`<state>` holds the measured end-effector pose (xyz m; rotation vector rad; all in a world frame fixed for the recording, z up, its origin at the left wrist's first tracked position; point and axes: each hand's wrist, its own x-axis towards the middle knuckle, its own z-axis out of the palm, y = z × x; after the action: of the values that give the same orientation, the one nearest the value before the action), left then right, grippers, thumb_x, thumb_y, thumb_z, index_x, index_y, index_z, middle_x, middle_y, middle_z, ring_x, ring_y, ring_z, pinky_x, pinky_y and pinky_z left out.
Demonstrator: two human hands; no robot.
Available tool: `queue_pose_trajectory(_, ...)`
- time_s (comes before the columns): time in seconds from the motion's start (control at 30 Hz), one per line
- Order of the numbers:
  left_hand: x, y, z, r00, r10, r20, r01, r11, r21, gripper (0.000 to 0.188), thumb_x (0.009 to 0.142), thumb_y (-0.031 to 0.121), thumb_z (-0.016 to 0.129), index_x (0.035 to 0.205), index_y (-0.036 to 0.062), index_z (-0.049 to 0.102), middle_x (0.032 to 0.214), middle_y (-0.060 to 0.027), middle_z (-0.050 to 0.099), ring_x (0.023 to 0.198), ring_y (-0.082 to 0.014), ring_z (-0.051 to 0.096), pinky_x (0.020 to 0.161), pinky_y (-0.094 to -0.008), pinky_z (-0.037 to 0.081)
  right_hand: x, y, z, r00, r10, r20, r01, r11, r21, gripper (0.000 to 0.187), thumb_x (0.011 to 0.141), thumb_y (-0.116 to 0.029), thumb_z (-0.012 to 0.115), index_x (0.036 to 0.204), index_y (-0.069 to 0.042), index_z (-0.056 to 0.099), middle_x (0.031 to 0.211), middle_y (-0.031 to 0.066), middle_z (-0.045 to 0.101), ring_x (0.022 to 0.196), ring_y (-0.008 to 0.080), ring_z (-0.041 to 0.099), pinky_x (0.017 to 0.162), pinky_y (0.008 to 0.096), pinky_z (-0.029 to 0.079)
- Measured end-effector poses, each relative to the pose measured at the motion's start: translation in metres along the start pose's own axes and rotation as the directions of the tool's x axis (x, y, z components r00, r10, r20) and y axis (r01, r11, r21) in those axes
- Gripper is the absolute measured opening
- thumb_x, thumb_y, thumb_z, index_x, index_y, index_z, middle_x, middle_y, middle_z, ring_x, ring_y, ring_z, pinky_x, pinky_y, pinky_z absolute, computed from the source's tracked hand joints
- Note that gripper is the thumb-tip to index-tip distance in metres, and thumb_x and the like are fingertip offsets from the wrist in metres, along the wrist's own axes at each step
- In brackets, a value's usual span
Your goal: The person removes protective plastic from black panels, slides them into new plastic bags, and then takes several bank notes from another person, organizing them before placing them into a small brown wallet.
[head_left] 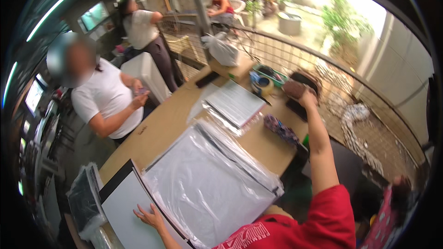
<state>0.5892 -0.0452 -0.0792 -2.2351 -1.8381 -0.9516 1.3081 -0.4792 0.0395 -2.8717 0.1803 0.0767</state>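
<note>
My left hand [151,216] lies with its fingers spread on a white board with a black edge [124,216], at the lower left of the table. My right arm is stretched far out to the table's far right corner. There my right hand [308,97] is closed on a rounded, brown, soft-looking thing [293,88] whose kind I cannot make out. A dark bag or case [308,80] is right behind it. Between my arms lies a large flat white panel wrapped in clear plastic [207,184].
Along the table [152,131] are a stack of papers [237,103], a patterned pouch [281,129], a roll of tape [263,85], a green basket [277,77] and a white plastic bag [222,50]. A person in white [108,97] stands across the table. A wire-mesh fence [360,94] borders the right side.
</note>
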Motion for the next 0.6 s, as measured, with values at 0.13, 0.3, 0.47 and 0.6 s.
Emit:
queue_pose_trajectory(0.13,0.003,0.005,-0.011,1.0,0.002,-0.027,-0.004,0.999,-0.046,0.074,0.08,0.039,0.069,0.14,0.0065,0.039,0.147,-0.0286,0.025,0.13,-0.0476,0.034,0.101,-0.0563,0.034,-0.022,-0.012,0.007,0.964,-0.187,-0.19,0.237,0.928,0.287,0.093,0.074,-0.021,0.071,0.149,-0.006,0.019,0.122,0.027,0.058,0.11,0.0395,0.059,0.092,0.0453,0.049)
queue_pose_trajectory(0.3,0.01,0.037,-0.025,0.998,-0.053,0.043,0.058,0.99,-0.131,0.075,0.079,0.036,0.07,0.139,0.0056,0.038,0.148,-0.0279,0.022,0.132,-0.0467,0.03,0.106,-0.059,0.028,-0.054,-0.049,0.061,0.832,-0.361,-0.42,0.551,0.615,0.564,0.083,0.075,-0.009,0.073,0.147,-0.011,0.031,0.113,0.0203,0.055,0.103,0.0324,0.055,0.089,0.0414,0.046)
queue_pose_trajectory(0.47,0.004,0.035,-0.033,0.993,-0.105,0.057,0.113,0.982,-0.15,0.074,0.08,0.035,0.07,0.139,0.0058,0.037,0.148,-0.0258,0.021,0.134,-0.045,0.028,0.109,-0.0607,0.024,-0.123,-0.106,0.124,0.764,-0.508,-0.399,0.62,0.401,0.675,0.074,0.071,-0.003,0.075,0.138,-0.007,0.045,0.107,0.0163,0.054,0.096,0.0271,0.054,0.084,0.0374,0.046)
queue_pose_trajectory(0.6,0.009,0.047,-0.035,0.992,-0.118,0.047,0.124,0.977,-0.173,0.074,0.08,0.033,0.071,0.139,0.0059,0.037,0.148,-0.0254,0.022,0.134,-0.0444,0.028,0.109,-0.0597,0.025,-0.17,-0.128,0.133,0.688,-0.698,-0.196,0.634,0.448,0.631,0.072,0.071,-0.008,0.076,0.137,-0.007,0.047,0.123,0.024,0.052,0.111,0.0337,0.054,0.094,0.0399,0.045)
